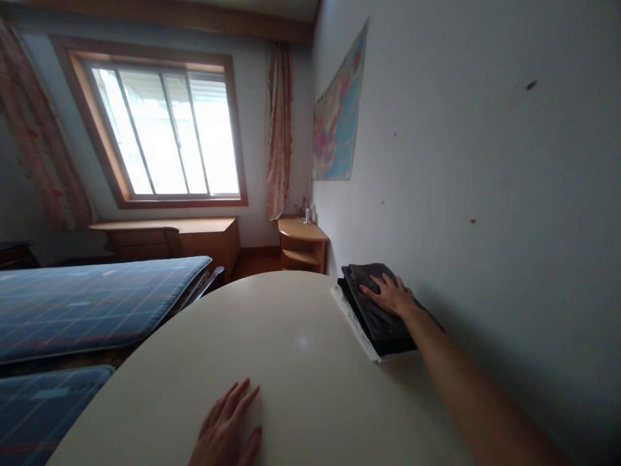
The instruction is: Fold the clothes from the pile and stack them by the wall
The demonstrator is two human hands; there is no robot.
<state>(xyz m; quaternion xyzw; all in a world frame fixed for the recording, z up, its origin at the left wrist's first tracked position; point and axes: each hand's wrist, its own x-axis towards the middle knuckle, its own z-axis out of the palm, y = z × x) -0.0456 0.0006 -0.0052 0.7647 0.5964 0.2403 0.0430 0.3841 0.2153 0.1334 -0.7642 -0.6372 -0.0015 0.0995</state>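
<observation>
Head view, black stack: folded black fabric-like pile (371, 323), soft and creased, in layers, on the right far part of the table beside the wall.
White layer: thin, crinkled, plastic-looking white sheet (355, 330) under the black pile, edge showing along its left and near sides; sheet or bag, cannot tell.
Corner unit: wooden corner shelf (303, 228), rounded front, open tiers; shelf contents too dark to read. On top, a small white cylinder (307, 215) and reddish-brown twiggy thing (301, 208).
Desk: low wooden desk (204, 225) under the window, drawer-like fronts; insides not visible.
Table: smooth, glossy cream tabletop (291, 336), curved far edge.
Mattresses: blue plaid mattress (97, 298) left of the table, second plaid mattress (43, 414) nearer.
Wall: plain pale wall (485, 155), few dark marks, colored paper map (339, 116).
Window: wood-framed sliding window (165, 129), bright; pinkish patterned curtains (280, 136) either side.
Right hand: right hand (392, 296) laid palm down on the black pile, fingers spread, not clenched.
Left hand: left hand (227, 424) at near tabletop, fingers extended, thumb apart, grasping nothing; palm contact unclear.
</observation>
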